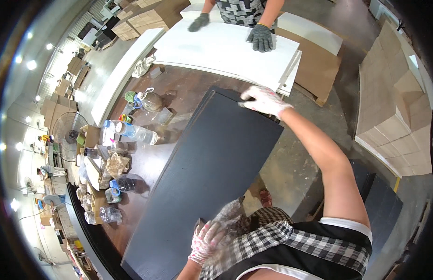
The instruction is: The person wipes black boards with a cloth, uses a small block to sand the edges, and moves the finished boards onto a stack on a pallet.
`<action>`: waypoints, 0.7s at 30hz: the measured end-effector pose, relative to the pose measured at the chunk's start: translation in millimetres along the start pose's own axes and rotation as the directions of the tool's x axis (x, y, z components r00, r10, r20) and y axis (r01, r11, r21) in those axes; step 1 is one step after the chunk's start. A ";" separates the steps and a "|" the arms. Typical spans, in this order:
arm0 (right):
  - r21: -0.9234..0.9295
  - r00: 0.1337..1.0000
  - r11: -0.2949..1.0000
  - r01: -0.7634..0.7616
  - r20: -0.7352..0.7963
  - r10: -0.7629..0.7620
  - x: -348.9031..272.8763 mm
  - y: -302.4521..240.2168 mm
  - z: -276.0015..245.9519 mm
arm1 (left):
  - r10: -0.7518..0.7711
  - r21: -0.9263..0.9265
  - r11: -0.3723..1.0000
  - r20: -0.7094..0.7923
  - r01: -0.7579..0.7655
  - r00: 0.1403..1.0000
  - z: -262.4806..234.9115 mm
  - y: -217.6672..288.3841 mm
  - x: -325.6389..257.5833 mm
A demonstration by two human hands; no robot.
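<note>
A stack of long dark grey panels (202, 149) lies slantwise across the brown table, its far end away from me. My right hand (265, 101), in a white glove with pink spots, grips the far edge of the top panel near its right corner. My left hand (207, 239), in a matching glove, is over the panel's near right side. Its fingers are extended and slightly apart. Beside its fingertips is a crumpled greyish, see-through piece (230, 212) against my checked apron (258, 242); blur hides what it is.
Across the table, a co-worker's grey-gloved hands (260, 38) are at white panels (221, 46). Bottles (137, 133), a large jug (150, 101) and a cluttered carton (99, 200) stand on the brown table (179, 86) at left. Stacked brown boards (391, 102) rise at right.
</note>
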State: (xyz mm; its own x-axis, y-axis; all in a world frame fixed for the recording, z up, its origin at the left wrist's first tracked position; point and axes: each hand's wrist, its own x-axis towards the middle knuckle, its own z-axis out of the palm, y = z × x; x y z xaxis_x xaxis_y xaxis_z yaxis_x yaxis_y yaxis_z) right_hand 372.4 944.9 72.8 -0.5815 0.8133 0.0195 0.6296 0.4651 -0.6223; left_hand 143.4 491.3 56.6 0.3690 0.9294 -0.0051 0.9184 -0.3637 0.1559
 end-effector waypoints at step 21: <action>-0.143 0.861 0.962 0.231 -0.430 -0.270 -213.2 -18.9 92.3 | -0.043 -0.006 0.999 0.022 0.043 0.999 15.0 -5.6 -13.1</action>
State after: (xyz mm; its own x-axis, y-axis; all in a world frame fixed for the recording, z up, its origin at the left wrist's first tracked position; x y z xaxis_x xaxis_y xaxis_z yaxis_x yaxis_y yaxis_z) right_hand 436.9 730.5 8.2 -0.4495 0.7252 0.5216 0.5453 0.6852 -0.4828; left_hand 135.6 480.2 40.9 0.3320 0.9427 -0.0335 0.9326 -0.3227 0.1616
